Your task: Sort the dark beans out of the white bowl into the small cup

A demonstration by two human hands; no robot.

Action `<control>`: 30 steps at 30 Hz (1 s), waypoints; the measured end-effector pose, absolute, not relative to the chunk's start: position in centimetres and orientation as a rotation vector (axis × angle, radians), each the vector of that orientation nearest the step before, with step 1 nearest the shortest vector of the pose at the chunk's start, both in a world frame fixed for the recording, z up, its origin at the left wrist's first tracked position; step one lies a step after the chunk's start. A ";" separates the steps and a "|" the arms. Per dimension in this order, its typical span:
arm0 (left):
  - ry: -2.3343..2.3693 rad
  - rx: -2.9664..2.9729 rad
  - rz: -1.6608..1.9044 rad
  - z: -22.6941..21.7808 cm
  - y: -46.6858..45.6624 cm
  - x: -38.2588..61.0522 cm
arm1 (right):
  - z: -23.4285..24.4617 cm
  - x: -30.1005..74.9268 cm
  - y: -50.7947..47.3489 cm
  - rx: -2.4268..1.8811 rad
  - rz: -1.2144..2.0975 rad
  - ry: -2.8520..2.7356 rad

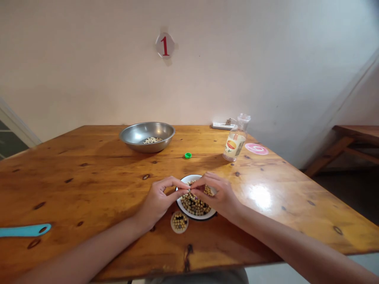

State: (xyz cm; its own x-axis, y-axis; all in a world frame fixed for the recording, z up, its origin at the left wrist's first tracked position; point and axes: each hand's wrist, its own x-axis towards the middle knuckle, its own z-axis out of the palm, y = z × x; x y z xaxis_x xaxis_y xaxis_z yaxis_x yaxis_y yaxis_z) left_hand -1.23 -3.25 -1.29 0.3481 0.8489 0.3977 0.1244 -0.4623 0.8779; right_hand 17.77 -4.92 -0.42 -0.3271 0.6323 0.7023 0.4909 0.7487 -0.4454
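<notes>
Both my hands meet over a white bowl (184,208) full of mixed tan and dark beans at the near middle of the wooden table (89,173). My left hand (160,199) is curled with its fingertips pinched at the bowl's left rim. My right hand (217,193) is also pinched, fingertips touching those of the left just above the beans. What the fingertips hold is too small to make out. A small round cup (179,221) with a few beans stands right in front of the bowl.
A steel basin (147,136) with a few pale beans sits at the back. A green cap (188,155) lies mid-table, an uncapped clear bottle (235,140) stands right of it, with a pink disc (256,148) and a power strip (222,126) behind. A blue handle (25,230) lies far left.
</notes>
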 end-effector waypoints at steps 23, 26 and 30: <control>0.938 1.665 1.190 -1.1 -3.0 -1.0 | -0.1 17.4 -5.1 -0.855 0.114 -1.915; 0.930 1.658 1.158 -1.0 -3.1 -1.1 | 0.0 17.4 -5.2 -0.854 0.131 -1.922; 0.922 1.661 1.144 -1.1 -3.2 -1.1 | 0.1 17.5 -5.2 -0.860 0.146 -1.933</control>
State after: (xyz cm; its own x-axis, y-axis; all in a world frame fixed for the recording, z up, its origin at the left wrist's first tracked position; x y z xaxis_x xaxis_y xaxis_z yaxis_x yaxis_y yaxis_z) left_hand -1.15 -3.17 -1.14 0.2964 0.9107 0.2876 0.0879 -0.3258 0.9413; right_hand 17.46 -5.23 0.12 -0.2722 0.6218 0.7343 0.5041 0.7422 -0.4416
